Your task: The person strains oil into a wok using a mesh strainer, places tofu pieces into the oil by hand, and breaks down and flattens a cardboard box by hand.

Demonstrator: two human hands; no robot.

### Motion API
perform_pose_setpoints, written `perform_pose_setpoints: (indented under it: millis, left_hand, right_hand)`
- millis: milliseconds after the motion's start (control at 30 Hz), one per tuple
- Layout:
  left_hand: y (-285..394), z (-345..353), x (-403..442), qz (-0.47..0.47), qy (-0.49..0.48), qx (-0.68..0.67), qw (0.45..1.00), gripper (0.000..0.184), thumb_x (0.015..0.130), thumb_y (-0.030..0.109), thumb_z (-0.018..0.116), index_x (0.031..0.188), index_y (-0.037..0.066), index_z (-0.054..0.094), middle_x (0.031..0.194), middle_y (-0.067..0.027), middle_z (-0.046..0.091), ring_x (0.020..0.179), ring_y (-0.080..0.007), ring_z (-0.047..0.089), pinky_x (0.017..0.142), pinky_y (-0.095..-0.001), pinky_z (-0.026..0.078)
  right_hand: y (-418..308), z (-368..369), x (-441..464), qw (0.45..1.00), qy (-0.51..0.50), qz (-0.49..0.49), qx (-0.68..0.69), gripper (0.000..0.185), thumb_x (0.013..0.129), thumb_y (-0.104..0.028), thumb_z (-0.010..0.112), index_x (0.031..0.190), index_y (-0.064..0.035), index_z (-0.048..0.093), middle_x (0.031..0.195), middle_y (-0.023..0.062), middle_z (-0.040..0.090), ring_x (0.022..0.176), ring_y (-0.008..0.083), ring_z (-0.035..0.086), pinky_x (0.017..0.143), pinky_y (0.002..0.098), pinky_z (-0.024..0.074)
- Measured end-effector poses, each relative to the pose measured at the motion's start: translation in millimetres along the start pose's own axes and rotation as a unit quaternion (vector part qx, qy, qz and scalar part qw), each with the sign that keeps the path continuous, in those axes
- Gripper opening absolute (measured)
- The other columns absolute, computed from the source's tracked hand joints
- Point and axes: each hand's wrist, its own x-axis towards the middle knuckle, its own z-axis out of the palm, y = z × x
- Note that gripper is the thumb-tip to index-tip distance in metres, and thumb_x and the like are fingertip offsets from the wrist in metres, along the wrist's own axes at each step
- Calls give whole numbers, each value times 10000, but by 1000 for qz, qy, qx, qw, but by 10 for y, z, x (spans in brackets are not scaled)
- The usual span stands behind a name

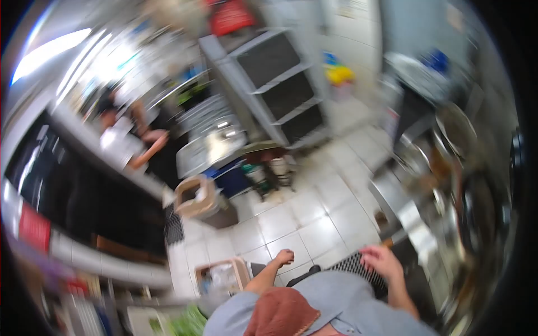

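My left hand (284, 257) hangs in front of my body above the tiled floor, its fingers curled in with nothing showing in them. Near it stands a bin (241, 271) with a tan rim and pale, crumpled contents. My right hand (381, 261) is raised with the fingers apart and holds nothing that I can see. Just beyond its fingertips is a wooden handle (388, 242), at the edge of the cooking counter (392, 193). Whether the fingers touch it I cannot tell. A black perforated mat (356, 267) lies under my right hand.
Pans (455, 127) and blurred cookware crowd the right side. A second tan-rimmed bin (196, 196) stands ahead, beside a metal table (216, 148). A grey shelf rack (280, 84) is farther back. Another person (123, 140) stands at the left. Green leaves (190, 322) lie at lower left.
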Motion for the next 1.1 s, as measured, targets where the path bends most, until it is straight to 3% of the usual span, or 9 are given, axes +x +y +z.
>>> perform_pose_setpoints:
  millis: [400,600,800,867,933,1000,1033,1067,1100]
  left_hand:
    - [3319,1568,-1245,493,-196,-154,834,207,895,74,566,1096,27,554,958,-84,600,832,-154,552,705,-270,452]
    - [3838,3836,-2962,594,-474,220,612,214,938,37,455,987,-53,643,937,-125,667,886,-205,623,830,-310,473]
    - [3571,6400,-2712,807,-256,357,395,273,883,142,608,1106,-15,619,1107,-185,647,1016,-376,607,897,-406,483]
    - [3613,6784,-2615,747,-291,402,443,316,928,235,553,1115,-11,621,1099,-185,643,1029,-338,603,908,-379,472]
    - [3800,7110,-2351,754,-339,485,286,368,954,250,510,1150,-47,601,1099,-228,640,998,-383,612,878,-421,480]
    - [3773,7073,-2401,739,-370,431,363,316,981,233,487,1072,-30,639,972,-252,656,827,-377,626,756,-451,487]
    - [3967,7267,-2003,760,-318,498,272,328,989,249,474,1063,-23,639,958,-263,650,792,-385,622,751,-450,494]
    - [4047,7349,-1859,716,-309,535,325,266,939,196,542,1043,-29,637,994,-254,641,866,-386,611,809,-436,489]
    - [3985,6973,-2436,757,-265,542,248,415,826,424,683,1046,72,687,935,-163,685,853,-316,645,799,-415,491]
  right_hand:
    - [1226,-315,-1817,924,366,95,57,255,893,-129,542,1091,6,630,792,57,662,638,113,616,549,260,521]
    - [1390,-660,-2636,904,417,57,77,268,903,-123,552,1122,18,612,816,64,660,650,111,612,558,253,525]
    - [1453,-683,-3178,819,553,-49,145,273,906,-124,550,1139,4,609,823,66,668,663,115,619,584,269,528]
    - [1451,-483,-3419,792,592,-54,138,278,906,-136,556,1146,-6,608,833,68,669,663,121,622,579,280,523]
    - [1515,-144,-3690,749,641,-66,152,273,905,-146,557,1137,-14,610,843,69,668,664,132,625,567,287,519]
    - [1775,242,-3767,675,717,-59,166,256,905,-141,550,1117,-13,612,850,74,668,666,138,628,562,292,520]
    - [1764,520,-3797,620,754,-43,212,262,907,-143,549,1126,-8,603,842,63,657,676,133,620,584,288,520]
    - [1738,794,-3804,573,779,-32,253,269,909,-145,548,1134,-3,594,835,52,646,687,128,611,607,285,520]
    - [1820,1062,-3745,520,808,-40,275,267,906,-142,549,1124,4,600,844,55,652,691,127,612,604,279,522]
